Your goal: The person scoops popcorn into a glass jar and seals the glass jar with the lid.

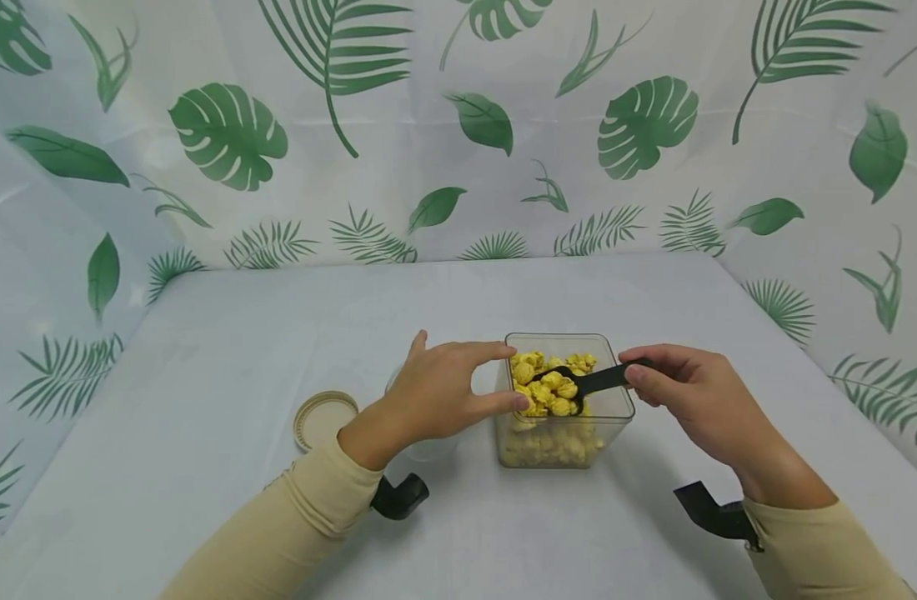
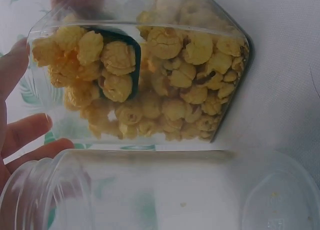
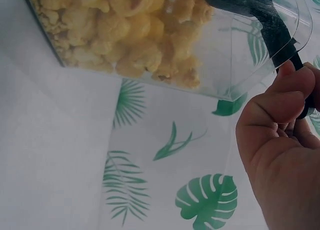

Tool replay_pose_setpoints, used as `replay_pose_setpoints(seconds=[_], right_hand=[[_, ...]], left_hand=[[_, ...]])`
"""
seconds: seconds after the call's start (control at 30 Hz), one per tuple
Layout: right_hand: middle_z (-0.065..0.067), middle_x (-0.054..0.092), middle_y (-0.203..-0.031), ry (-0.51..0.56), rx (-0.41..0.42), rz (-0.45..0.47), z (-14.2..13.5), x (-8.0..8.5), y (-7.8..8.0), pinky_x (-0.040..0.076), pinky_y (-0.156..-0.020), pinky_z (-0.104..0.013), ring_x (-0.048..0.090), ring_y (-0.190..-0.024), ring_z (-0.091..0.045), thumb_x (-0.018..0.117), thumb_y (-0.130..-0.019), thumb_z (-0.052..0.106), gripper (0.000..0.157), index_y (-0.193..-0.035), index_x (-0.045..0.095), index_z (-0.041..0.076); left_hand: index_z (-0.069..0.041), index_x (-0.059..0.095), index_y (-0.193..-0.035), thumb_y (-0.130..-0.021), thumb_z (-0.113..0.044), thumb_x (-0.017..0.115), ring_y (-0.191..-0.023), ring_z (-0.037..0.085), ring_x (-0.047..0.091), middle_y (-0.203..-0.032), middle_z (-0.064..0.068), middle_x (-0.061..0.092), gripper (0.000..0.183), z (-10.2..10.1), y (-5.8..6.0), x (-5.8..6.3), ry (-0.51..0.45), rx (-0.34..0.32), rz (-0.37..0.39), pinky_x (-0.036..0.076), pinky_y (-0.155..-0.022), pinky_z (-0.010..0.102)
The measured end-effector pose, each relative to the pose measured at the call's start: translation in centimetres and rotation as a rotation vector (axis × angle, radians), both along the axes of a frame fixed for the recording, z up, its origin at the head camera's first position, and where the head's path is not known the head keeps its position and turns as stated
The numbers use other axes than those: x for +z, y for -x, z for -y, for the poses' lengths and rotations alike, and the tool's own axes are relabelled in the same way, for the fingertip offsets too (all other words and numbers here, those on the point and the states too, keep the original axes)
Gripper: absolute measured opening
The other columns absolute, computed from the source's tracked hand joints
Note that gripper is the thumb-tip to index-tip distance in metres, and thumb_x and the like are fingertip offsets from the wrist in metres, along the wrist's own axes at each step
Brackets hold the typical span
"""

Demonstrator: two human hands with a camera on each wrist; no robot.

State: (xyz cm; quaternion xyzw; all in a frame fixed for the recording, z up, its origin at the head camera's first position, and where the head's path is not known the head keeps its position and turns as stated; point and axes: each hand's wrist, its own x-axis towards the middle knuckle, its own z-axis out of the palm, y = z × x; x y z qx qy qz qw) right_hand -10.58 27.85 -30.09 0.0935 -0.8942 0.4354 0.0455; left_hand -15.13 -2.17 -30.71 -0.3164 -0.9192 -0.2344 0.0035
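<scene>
A clear square box (image 1: 614,408) of yellow popcorn (image 1: 529,368) stands on the table. My right hand (image 1: 699,400) pinches the end of a black scoop's handle (image 1: 604,380) over the box's right rim. Popcorn heaps in the scoop's bowl, which sits inside the box just above the rest, as the left wrist view shows through the wall. At the left rim, my left hand (image 1: 443,387) has its thumb and forefinger stretched to the box, the fingers spread apart. Below that hand is a clear jar (image 2: 195,190), mostly hidden by it in the head view.
A round lid with a tan rim (image 1: 326,419) lies on the white table (image 1: 226,375) left of the jar. Leaf-printed cloth (image 1: 533,167) hangs behind and at both sides. Black mounts (image 1: 401,497) stick out from both wrists.
</scene>
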Motion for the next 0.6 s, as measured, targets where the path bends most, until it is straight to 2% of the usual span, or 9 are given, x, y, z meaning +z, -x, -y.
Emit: replay_pose_setpoints(seconds=[0.23,0.33,0.43,0.5,0.6], right_hand=[[-0.003,0.063,-0.087,0.047,-0.037,0.014,-0.4,-0.5,0.0,0.048,-0.069,-0.020,0.057,-0.078,-0.014,0.061,-0.102,0.016,0.033,-0.124,0.063,-0.008],[0.000,0.063,-0.088,0.125,-0.035,0.020,-0.6,-0.8,0.2,0.050,-0.071,-0.018,0.058,-0.080,-0.013,0.060,-0.102,0.013,0.027,-0.121,0.065,-0.005],[0.000,0.062,-0.087,0.281,-0.015,0.036,-1.0,-1.1,0.4,0.051,-0.072,-0.018,0.058,-0.079,-0.013,0.061,-0.101,0.007,0.016,-0.113,0.070,0.008],[0.000,0.063,-0.087,0.396,0.007,0.053,-1.1,-1.4,0.6,0.051,-0.071,-0.018,0.057,-0.078,-0.013,0.060,-0.100,0.002,0.020,-0.108,0.073,0.015],[0.000,0.064,-0.088,0.531,0.054,0.076,-1.0,-1.8,0.7,0.051,-0.071,-0.019,0.057,-0.077,-0.012,0.058,-0.099,-0.004,0.028,-0.104,0.075,0.018]], left_hand=[[-0.027,0.060,-0.141,-0.090,-0.061,0.065,-0.123,0.020,0.059,-0.136,-0.006,0.062,0.062,0.0,-0.1,0.0,0.009,0.007,-0.003,0.016,-0.107,0.076],[-0.027,0.060,-0.140,-0.090,-0.061,0.065,-0.122,0.020,0.060,-0.136,-0.006,0.062,0.061,0.0,-0.1,0.1,0.009,0.006,-0.008,0.017,-0.107,0.076],[-0.027,0.060,-0.140,-0.090,-0.060,0.065,-0.122,0.020,0.060,-0.136,-0.006,0.062,0.061,0.0,-0.1,0.1,0.008,0.005,-0.003,0.017,-0.107,0.076],[-0.027,0.060,-0.140,-0.090,-0.060,0.065,-0.122,0.020,0.060,-0.136,-0.005,0.062,0.061,0.0,-0.2,0.2,0.009,0.004,-0.003,0.017,-0.107,0.076],[-0.027,0.060,-0.140,-0.090,-0.061,0.065,-0.122,0.021,0.060,-0.136,-0.006,0.062,0.061,0.0,-0.2,0.2,0.013,0.006,-0.003,0.017,-0.107,0.076]])
